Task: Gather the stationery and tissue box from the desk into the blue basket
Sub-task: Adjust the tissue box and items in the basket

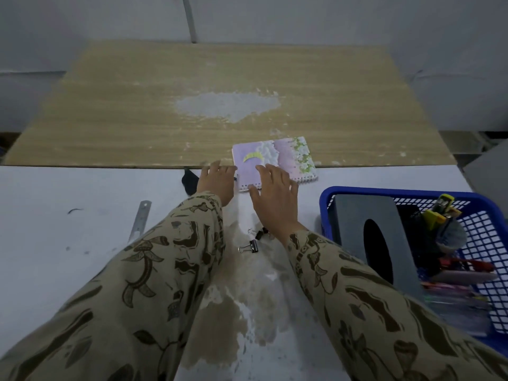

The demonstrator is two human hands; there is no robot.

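R hand (275, 198) is resting flat-fingered on notebook (286, 158); L hand (217, 182), fingers straight, gripping nothing, is sitting by its edge.

Grey wall (302, 17), worn wood desk (137, 111), dim

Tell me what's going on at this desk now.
A person is clearing the desk. Both hands are at the spiral notebook: the right hand lies flat on its cover, the left hand is at its left edge. The blue basket on the right already holds the grey tissue box and pens. A metal ruler and binder clips lie on the desk.
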